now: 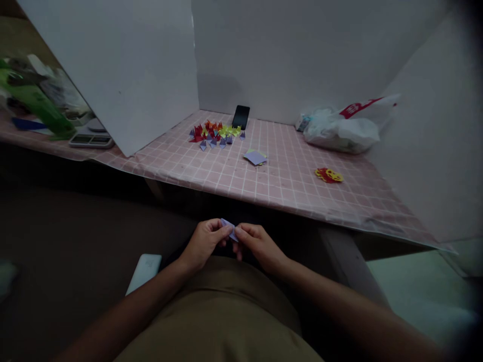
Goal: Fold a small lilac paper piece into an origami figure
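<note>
A small folded piece of lilac paper [228, 224] is pinched between my two hands, just above my lap and in front of the table edge. My left hand [207, 240] grips its left end between thumb and fingers. On the other end, the thumb and fingers of my right hand [260, 245] are closed. Further off on the table lies a short stack of square paper sheets [255, 157], lilac on top with yellow-green showing beneath. Behind it sits a cluster of small folded paper pieces [215, 133] in red, orange, yellow and lilac.
A dark phone [240, 117] lies at the table's back. A white plastic bag [341, 131] and a red-and-yellow coiled item [328, 175] are on the right. White panels enclose the pink checked table [287, 186]. A pale flat device [144, 272] rests left of my lap.
</note>
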`<move>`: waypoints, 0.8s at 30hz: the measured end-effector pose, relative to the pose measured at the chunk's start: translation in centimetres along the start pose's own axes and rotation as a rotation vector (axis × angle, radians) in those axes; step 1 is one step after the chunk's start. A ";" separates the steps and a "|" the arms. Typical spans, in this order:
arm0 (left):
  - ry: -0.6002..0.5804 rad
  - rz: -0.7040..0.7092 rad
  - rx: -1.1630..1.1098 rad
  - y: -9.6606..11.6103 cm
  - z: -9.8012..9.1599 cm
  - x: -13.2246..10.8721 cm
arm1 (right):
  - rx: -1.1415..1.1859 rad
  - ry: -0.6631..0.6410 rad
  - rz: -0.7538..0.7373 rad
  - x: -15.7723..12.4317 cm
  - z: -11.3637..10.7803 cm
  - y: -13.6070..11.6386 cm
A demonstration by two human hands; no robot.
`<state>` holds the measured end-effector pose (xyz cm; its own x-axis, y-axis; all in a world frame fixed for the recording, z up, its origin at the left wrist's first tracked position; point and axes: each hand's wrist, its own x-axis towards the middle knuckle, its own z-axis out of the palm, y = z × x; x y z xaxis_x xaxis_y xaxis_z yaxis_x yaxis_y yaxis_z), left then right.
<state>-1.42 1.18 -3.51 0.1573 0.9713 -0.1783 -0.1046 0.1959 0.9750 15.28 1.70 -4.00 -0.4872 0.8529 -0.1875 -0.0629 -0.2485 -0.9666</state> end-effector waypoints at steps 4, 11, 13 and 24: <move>-0.031 -0.018 -0.001 -0.1 -0.2 0.0 | -0.040 0.014 -0.013 0.0 0.1 -0.2; -0.064 -0.010 -0.065 -0.6 -0.4 0.2 | -0.140 0.030 -0.080 -0.2 0.0 -0.4; -0.071 -0.004 -0.049 -0.5 -0.4 0.2 | -0.125 0.033 -0.104 -0.1 -0.1 -0.4; -0.031 0.051 -0.103 -0.1 -0.3 -0.1 | -0.009 0.067 -0.080 0.0 -0.1 -0.5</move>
<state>-1.74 1.10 -3.58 0.1793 0.9761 -0.1225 -0.2131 0.1601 0.9638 15.43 1.91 -3.51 -0.4214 0.8988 -0.1209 -0.0908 -0.1745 -0.9805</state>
